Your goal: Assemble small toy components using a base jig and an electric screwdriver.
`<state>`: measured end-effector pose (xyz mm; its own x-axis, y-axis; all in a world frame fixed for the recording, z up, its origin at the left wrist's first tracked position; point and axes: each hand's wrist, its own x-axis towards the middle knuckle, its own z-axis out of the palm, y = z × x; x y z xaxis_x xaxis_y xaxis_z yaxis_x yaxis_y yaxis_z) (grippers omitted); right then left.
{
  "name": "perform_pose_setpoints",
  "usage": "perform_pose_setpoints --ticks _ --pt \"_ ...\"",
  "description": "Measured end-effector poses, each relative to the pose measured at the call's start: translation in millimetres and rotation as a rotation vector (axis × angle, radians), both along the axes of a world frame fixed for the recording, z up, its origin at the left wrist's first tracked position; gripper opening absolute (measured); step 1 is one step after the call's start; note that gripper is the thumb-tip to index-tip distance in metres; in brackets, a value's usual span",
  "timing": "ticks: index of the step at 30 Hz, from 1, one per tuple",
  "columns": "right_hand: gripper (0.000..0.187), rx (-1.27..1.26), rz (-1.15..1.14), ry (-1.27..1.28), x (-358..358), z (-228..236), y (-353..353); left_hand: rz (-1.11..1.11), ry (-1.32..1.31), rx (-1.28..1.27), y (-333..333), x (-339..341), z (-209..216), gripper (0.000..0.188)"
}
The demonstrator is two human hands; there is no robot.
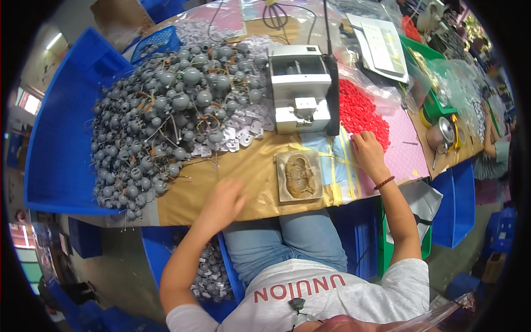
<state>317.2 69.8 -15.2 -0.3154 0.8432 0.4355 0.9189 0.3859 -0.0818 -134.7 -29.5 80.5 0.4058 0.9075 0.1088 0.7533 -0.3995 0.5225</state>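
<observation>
Grey parts (180, 101) heaped, block (299, 176) unfilled; completion unclear. Right hand (369, 152) at red pieces (357, 109), left hand (225, 201) blurred; fingers: can't tell.

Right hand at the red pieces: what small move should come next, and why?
Probably pinch one of the red pieces with the right hand: it is right at their near edge, though whether it already holds one is hidden. The blurred left hand is well away from them.

Brt indoor lt, tube lamp (53, 41) upper L; fisheye edges bent, corners blk; L hand (225, 200) motion-blurred.
</observation>
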Motion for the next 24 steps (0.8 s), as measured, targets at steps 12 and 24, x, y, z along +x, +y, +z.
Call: perform_pose_setpoints --ticks 12,24 --pt "0.012 0.021 0.029 -0.041 4 8 6 0.122 0.154 0.505 118 56 -92 0.012" --pt "0.011 -0.335 0.020 0.751 -49 -28 -33 0.081 0.209 0.499 132 58 -88 0.029"
